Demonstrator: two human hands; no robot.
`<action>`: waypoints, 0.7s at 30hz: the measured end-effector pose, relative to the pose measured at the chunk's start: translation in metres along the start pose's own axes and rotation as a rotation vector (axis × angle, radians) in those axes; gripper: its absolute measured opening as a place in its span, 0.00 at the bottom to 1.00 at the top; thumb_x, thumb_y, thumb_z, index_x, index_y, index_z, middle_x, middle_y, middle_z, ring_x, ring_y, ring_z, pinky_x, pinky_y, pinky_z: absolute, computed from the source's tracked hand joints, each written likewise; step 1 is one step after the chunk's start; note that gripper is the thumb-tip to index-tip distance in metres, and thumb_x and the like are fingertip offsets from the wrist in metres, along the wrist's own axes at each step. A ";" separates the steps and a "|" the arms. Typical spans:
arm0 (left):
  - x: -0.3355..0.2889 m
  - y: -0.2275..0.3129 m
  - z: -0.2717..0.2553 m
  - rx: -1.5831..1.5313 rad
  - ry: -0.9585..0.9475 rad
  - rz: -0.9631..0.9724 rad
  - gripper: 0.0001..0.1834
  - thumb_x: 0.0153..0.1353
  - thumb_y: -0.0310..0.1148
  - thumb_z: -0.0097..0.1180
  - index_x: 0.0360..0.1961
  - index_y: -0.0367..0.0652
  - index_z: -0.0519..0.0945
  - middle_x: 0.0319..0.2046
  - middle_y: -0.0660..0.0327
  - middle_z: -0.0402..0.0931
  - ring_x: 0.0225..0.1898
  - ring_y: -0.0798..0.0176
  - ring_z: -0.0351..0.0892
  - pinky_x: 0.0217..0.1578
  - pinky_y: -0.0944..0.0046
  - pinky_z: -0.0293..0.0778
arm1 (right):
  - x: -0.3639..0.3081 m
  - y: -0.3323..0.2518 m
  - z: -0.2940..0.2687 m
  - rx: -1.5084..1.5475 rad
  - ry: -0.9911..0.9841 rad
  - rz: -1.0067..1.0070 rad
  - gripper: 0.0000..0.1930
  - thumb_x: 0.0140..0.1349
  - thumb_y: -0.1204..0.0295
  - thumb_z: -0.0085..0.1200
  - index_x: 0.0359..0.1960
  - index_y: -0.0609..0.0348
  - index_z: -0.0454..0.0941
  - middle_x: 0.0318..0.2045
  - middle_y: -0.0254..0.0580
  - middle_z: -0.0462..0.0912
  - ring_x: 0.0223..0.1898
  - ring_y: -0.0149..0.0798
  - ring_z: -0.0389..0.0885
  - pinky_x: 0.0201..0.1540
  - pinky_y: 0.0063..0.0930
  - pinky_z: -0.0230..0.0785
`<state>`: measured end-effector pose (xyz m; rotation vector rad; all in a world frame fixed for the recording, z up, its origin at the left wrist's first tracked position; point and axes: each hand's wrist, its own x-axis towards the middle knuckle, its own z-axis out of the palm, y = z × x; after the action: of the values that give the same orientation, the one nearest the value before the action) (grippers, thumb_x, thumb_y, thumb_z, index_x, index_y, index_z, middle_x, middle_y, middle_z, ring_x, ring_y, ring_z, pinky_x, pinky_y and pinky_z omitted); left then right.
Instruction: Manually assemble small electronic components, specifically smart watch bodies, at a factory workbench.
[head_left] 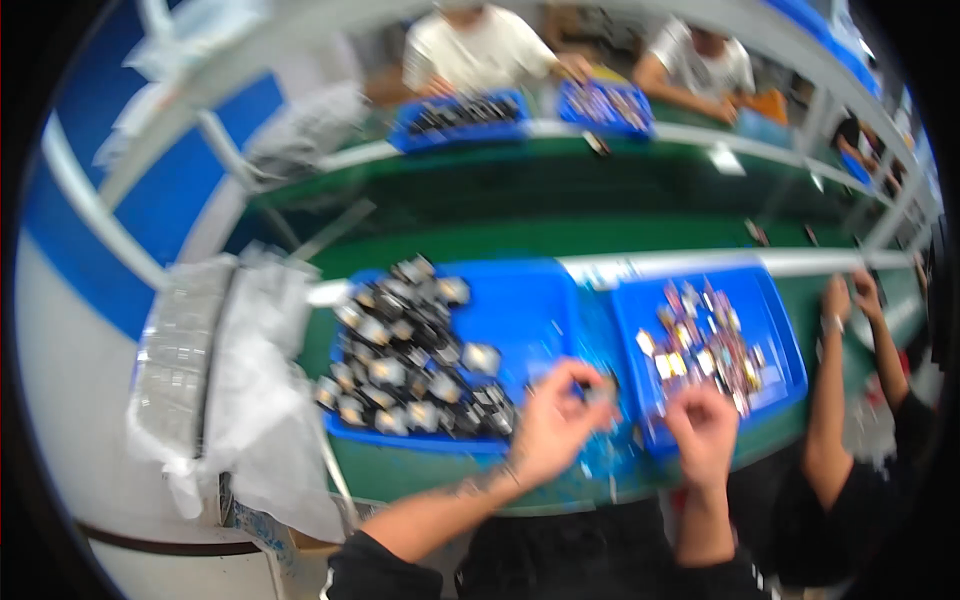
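Note:
My left hand (558,428) is between two blue trays, thumb and forefinger curled into a pinch. A small dark, blurred piece shows by its fingertips; its kind cannot be made out. My right hand (705,437) is at the near edge of the right blue tray (785,330), its fingers closed, and whatever they hold is hidden. Small pinkish and gold parts (700,340) lie in a loose heap in that tray. Black parts with pale square faces (400,345) are piled in the left half of the left blue tray (520,300).
Bluish scraps (605,460) lie between the trays on the green bench. Clear plastic bags (265,400) stand at the left. Beyond a white rail (690,262) runs a green belt (470,235). Co-workers sit opposite with blue trays (460,120); another's forearms (828,390) reach in at right.

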<state>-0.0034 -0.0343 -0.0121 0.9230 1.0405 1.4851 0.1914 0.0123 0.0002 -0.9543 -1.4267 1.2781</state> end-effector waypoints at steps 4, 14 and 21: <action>0.007 -0.010 0.004 -0.110 -0.034 -0.044 0.16 0.64 0.19 0.53 0.49 0.39 0.64 0.45 0.57 0.71 0.40 0.61 0.83 0.40 0.67 0.82 | -0.008 0.017 -0.014 -0.047 0.031 -0.038 0.06 0.55 0.81 0.57 0.23 0.64 0.74 0.22 0.31 0.75 0.25 0.22 0.71 0.27 0.16 0.60; 0.001 -0.025 0.004 -0.013 0.041 0.039 0.19 0.65 0.28 0.56 0.56 0.42 0.69 0.32 0.61 0.78 0.28 0.70 0.81 0.29 0.71 0.77 | -0.006 0.016 -0.032 -0.119 -0.042 -0.056 0.02 0.62 0.78 0.58 0.34 0.62 0.78 0.29 0.32 0.79 0.30 0.24 0.74 0.34 0.18 0.67; 0.013 -0.026 -0.006 -0.030 -0.093 -0.012 0.18 0.66 0.22 0.51 0.57 0.38 0.68 0.48 0.60 0.72 0.38 0.66 0.81 0.40 0.69 0.80 | -0.001 0.026 -0.048 -0.140 -0.012 -0.049 0.03 0.64 0.76 0.55 0.38 0.61 0.78 0.28 0.36 0.81 0.29 0.31 0.78 0.31 0.26 0.71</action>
<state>-0.0025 -0.0205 -0.0388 0.9546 0.9522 1.4302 0.2373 0.0263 -0.0267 -0.9997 -1.5563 1.1618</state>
